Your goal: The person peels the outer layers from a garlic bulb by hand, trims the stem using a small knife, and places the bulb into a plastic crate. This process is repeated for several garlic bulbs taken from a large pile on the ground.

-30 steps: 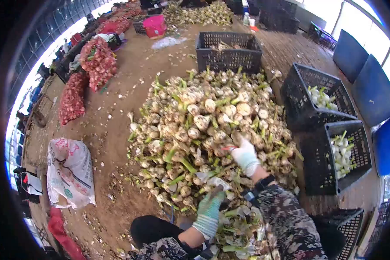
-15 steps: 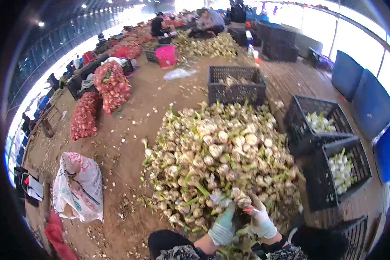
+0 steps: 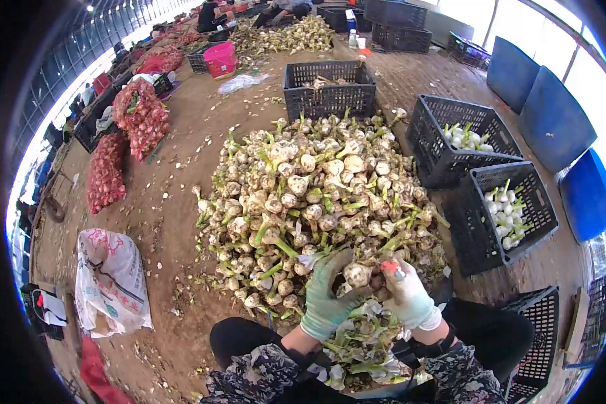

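My left hand (image 3: 330, 299), in a greenish work glove, curls round a garlic bulb (image 3: 357, 275) with dirty outer skin. Close on the bulb's right is my right hand (image 3: 409, 296), in a white and pale green glove, fingers closed on a small red tool (image 3: 392, 268); its working end is too small to make out. Both hands are over the near edge of a large heap of untrimmed garlic (image 3: 316, 195) with green stems. Peeled skins and leaves (image 3: 363, 343) lie between my knees.
Black crates with white garlic (image 3: 461, 161) (image 3: 518, 209) stand on the right, another crate (image 3: 330, 94) behind the heap. A white sack (image 3: 111, 283) and red net bags (image 3: 141, 118) are on the left. Two people (image 3: 212, 15) (image 3: 283, 10) sit at the back.
The view has tilted down, so the scene sits higher in the frame. My left hand has opened out and turned round the bulb's left side; both hands appear higher.
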A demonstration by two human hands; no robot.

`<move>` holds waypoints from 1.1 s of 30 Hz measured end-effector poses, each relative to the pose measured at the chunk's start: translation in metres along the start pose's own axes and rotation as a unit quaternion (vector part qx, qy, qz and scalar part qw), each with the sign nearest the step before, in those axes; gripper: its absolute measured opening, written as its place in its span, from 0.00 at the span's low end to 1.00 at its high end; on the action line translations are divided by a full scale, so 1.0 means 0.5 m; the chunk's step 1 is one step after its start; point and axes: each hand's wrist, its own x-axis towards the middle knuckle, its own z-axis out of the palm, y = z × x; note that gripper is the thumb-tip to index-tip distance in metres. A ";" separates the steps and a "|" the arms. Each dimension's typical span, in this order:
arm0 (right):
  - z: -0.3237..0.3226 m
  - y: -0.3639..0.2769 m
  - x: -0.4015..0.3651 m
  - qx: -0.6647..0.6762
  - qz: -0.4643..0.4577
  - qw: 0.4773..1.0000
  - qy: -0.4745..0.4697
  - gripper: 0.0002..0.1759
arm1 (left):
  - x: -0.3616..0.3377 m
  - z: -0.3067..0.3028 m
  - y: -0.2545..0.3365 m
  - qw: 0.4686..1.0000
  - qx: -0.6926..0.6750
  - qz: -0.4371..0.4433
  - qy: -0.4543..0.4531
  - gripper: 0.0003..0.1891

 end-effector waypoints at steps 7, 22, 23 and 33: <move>0.035 -0.054 0.052 0.642 0.390 0.648 0.125 0.24 | 0.000 -0.004 -0.009 0.979 0.163 0.120 0.017 0.34; 0.032 -0.021 0.015 0.578 0.384 0.711 0.109 0.23 | -0.003 0.004 -0.004 1.000 -0.007 0.003 -0.003 0.29; 0.029 -0.028 0.018 0.539 0.365 0.753 0.096 0.22 | -0.003 0.003 0.009 0.991 -0.106 -0.082 -0.015 0.28; -0.007 0.009 -0.035 0.595 0.409 0.692 0.005 0.33 | -0.003 0.007 -0.013 0.973 -0.194 -0.125 0.001 0.25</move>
